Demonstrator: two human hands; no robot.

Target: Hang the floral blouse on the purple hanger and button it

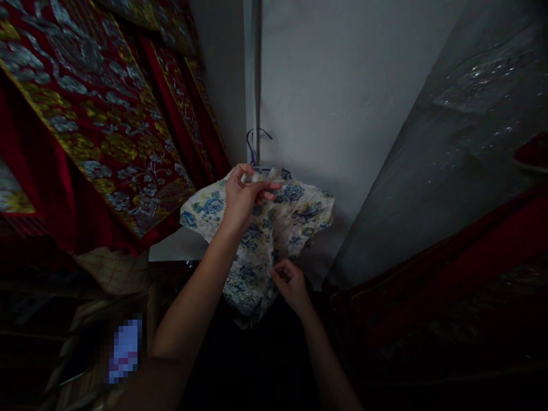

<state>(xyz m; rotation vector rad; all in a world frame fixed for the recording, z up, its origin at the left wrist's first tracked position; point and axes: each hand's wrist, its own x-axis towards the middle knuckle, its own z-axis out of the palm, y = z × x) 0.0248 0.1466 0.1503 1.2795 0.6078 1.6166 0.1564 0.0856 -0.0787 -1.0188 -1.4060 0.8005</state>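
A white garment with blue and yellow flowers [295, 208] hangs on a purple hanger [252, 142] against a white wall. My left hand [244, 194] is raised to the garment's collar and pinches the cloth there, fingers closed. Lower down, my right hand [291, 285] grips the front of the same garment near its middle, fingers curled on the fabric. The garment's lower part falls into shadow between my forearms.
Red hangings with gold and silver embroidery [98, 120] cover the left side. A grey plastic-covered surface [462, 142] slants at the right, above dark red cloth [449, 274]. A grey vertical pipe [252, 74] runs up the wall behind the hanger.
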